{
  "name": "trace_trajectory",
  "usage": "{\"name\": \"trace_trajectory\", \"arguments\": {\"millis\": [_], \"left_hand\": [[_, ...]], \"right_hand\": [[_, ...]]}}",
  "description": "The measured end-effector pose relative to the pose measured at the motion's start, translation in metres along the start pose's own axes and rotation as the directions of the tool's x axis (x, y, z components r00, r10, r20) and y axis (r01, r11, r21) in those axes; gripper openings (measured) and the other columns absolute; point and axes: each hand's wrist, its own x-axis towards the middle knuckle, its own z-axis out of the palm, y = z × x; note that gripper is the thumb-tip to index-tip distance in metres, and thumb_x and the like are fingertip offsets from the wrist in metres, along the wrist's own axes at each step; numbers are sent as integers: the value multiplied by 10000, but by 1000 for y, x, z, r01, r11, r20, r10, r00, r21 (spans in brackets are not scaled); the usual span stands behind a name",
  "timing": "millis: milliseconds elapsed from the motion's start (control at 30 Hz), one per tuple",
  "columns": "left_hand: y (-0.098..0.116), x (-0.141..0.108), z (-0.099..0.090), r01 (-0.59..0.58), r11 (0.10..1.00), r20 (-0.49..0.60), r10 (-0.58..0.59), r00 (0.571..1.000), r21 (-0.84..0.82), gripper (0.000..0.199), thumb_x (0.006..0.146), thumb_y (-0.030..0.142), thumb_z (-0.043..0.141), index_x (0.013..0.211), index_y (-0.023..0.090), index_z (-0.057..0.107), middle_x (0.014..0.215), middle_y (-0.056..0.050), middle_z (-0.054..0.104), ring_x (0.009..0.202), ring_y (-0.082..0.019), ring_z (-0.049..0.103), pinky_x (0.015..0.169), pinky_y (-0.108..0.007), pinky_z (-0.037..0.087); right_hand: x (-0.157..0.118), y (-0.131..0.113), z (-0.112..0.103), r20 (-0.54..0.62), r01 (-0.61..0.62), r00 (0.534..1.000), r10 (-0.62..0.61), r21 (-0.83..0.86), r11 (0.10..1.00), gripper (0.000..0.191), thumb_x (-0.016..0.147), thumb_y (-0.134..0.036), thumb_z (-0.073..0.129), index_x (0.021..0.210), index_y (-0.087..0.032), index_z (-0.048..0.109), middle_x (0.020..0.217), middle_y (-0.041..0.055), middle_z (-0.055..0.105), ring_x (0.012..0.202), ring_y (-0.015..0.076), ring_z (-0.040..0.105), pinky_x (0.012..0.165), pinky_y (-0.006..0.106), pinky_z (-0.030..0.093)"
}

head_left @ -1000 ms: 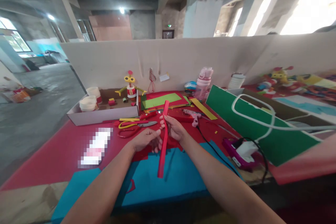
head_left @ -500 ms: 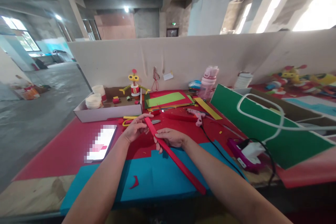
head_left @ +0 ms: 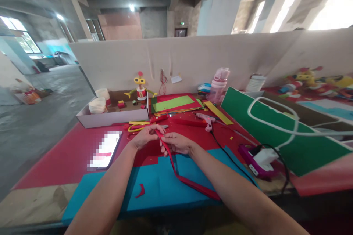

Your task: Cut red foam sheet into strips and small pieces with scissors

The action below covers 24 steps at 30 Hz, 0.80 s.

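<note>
A long red paper strip (head_left: 174,165) runs from between my hands down to the right, bent partway, its lower end near my right forearm. My left hand (head_left: 146,136) is closed on its upper end. With thumb and fingers, my right hand (head_left: 176,143) pinches the strip just below that. Under my hands lies blue paper (head_left: 154,180) on the red tabletop (head_left: 132,176), and a small curved red scrap (head_left: 141,191) rests on the blue. Yellow-handled scissors (head_left: 135,128) lie just behind my left hand, partly hidden by it.
A phone (head_left: 106,150) lies left. Behind stand a shallow box (head_left: 113,119) with paper cups, a toy figure (head_left: 141,91) and stacked coloured sheets (head_left: 173,104). To the right are a pink glue gun (head_left: 207,120), its black cord, a purple power strip (head_left: 256,161) and a green panel (head_left: 264,128).
The red strip, nearly straight before, now bends sharply below my right hand, its lower part swung to the right. Its upper end has turned edge-on between my fingers, and my hands have drawn closer together.
</note>
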Motion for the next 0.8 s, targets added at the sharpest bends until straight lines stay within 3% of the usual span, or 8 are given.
{"name": "trace_trajectory", "arguments": {"millis": [100,167,367,500,600,667,733,800], "left_hand": [[3,-2,-7,-1,999,-53,3,999,51,302,685,253,748,976,191,693,949,-79,678,902,-201,622,823,-319,476],[4,-4,-13,-22,996,-59,28,998,90,256,691,267,752,928,181,709,932,-82,691,905,-202,630,830,-323,484],[14,-6,-18,-83,980,48,75,996,183,205,729,303,726,886,171,729,930,-101,698,886,-208,642,821,-337,507],[16,-5,-16,-50,959,119,17,993,280,195,750,319,695,864,167,737,922,-108,702,862,-211,647,797,-331,515],[10,-2,-21,-33,931,-59,58,997,364,163,746,301,686,828,170,737,847,-83,710,811,-198,652,762,-302,514],[6,-1,-29,-40,923,-285,159,945,382,151,752,287,667,831,177,734,835,-66,716,811,-194,657,770,-297,511],[5,-1,-38,-44,908,-506,272,819,417,146,755,278,653,839,188,732,844,-50,722,828,-190,660,793,-295,505],[6,-2,-47,-24,876,-635,367,680,481,142,753,274,648,836,199,735,853,-36,726,837,-185,660,803,-286,499]], "right_hand": [[1,0,0,-73,34,997,-36,-32,999,341,793,-449,685,837,-120,605,660,44,693,562,139,664,597,257,538],[0,-1,1,-73,32,997,-36,-55,998,355,779,-462,691,836,-122,603,653,46,692,567,143,664,583,252,529],[-2,-1,2,20,-16,1000,19,-119,993,356,799,-472,661,824,-126,579,648,50,684,533,127,635,553,234,509],[-3,-2,6,32,-32,999,37,-125,992,343,808,-469,653,820,-137,566,604,20,645,509,117,606,553,248,522],[-5,-4,12,47,-2,999,8,-130,992,344,803,-457,659,932,-153,564,607,-12,615,513,108,591,573,262,531],[-7,-7,13,58,9,998,4,-210,978,378,803,-426,661,1057,-171,545,630,-23,605,523,109,591,585,271,530],[-11,-13,9,-27,26,999,-41,-417,908,418,802,-360,659,1161,-196,523,682,-13,618,560,129,607,612,291,527],[-17,-22,1,-224,17,944,-243,-702,712,432,785,-259,646,1199,-219,535,793,23,649,675,178,636,696,335,519]]}}
